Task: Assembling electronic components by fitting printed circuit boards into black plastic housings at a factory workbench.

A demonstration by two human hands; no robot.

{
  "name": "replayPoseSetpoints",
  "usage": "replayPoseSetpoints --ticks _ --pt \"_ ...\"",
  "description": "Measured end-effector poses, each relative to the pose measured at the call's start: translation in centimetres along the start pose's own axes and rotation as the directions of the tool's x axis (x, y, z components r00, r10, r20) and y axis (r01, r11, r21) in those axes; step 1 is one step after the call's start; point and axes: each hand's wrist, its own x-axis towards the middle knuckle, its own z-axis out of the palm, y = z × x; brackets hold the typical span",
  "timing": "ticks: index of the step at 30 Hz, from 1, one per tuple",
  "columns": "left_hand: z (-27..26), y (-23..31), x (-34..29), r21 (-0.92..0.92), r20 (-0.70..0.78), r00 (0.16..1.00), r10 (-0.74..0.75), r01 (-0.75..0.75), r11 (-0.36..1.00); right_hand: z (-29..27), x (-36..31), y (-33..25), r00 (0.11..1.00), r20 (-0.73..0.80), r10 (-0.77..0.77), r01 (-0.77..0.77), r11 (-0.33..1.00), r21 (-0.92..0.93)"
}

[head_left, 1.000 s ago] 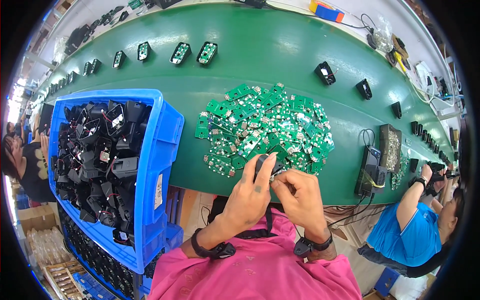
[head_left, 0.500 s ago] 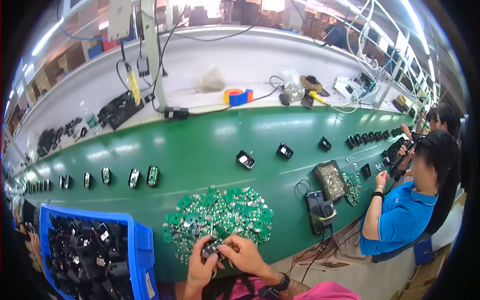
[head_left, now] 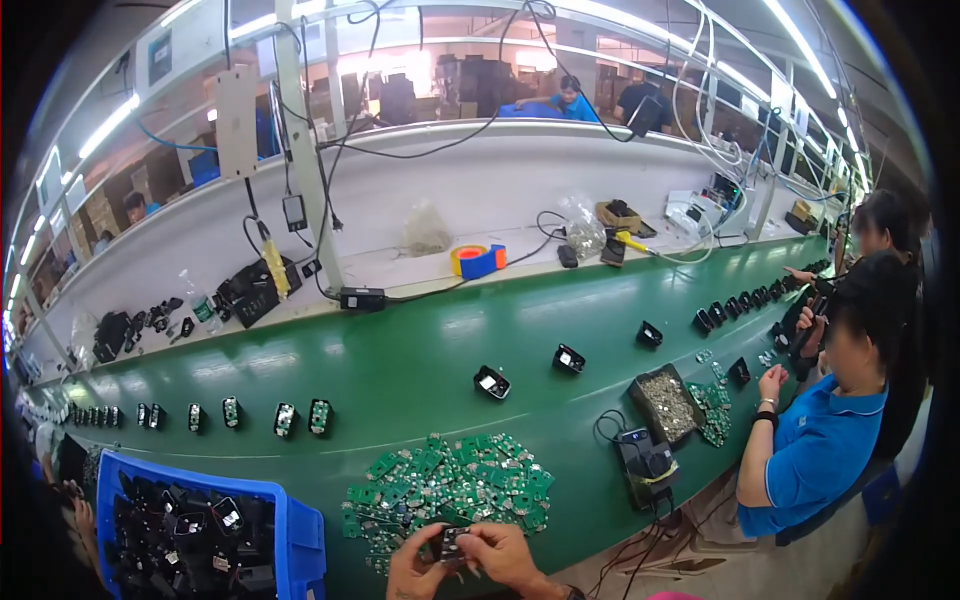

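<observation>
At the lower middle, both my hands are closed around a small black plastic housing (head_left: 453,543) with bright parts showing inside. My left hand (head_left: 413,568) grips its left side, while the fingers of my right hand (head_left: 501,556) press on the right side and top. My fingers cover much of it. Just beyond them lies a wide pile of green circuit boards (head_left: 455,485), loosely heaped. To the left stands a blue bin (head_left: 300,530) filled with black housings (head_left: 190,550), some with wires and pale parts.
Black housings with green boards (head_left: 320,416) stand in a row at left; others (head_left: 491,382) stand farther right. A box of small metal parts (head_left: 668,402) and a black corded device (head_left: 645,462) are at right, near a co-worker in blue (head_left: 815,440). A tape roll (head_left: 478,262) lies on the back ledge.
The view has tilted up, so the bench and my hands sit lower in the picture. Both hands keep hold of the housing; my right fingers have shifted on it.
</observation>
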Motion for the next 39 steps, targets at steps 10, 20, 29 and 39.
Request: replayPoseSetpoints --ticks 10,20,29,39 --pt "1.2 0.2 0.7 0.369 -0.156 0.943 0.295 -0.222 0.903 0.1 -0.7 -2.1 0.984 0.06 -0.165 0.172 0.834 -0.524" --pt "2.5 2.6 1.0 0.445 -0.169 0.966 0.196 -0.103 0.89 -0.3 -0.3 -3.6 0.949 0.093 -0.302 0.295 0.744 -0.599" --pt "1.4 4.9 -0.2 -0.03 -0.017 0.97 -0.244 0.244 0.969 -0.5 -0.3 -2.9 0.979 -0.032 -0.201 0.162 0.864 -0.476" --pt "2.1 4.6 0.0 0.04 -0.064 0.954 -0.294 0.297 0.954 -0.5 -0.5 -2.0 0.971 -0.067 -0.228 0.149 0.805 -0.575"
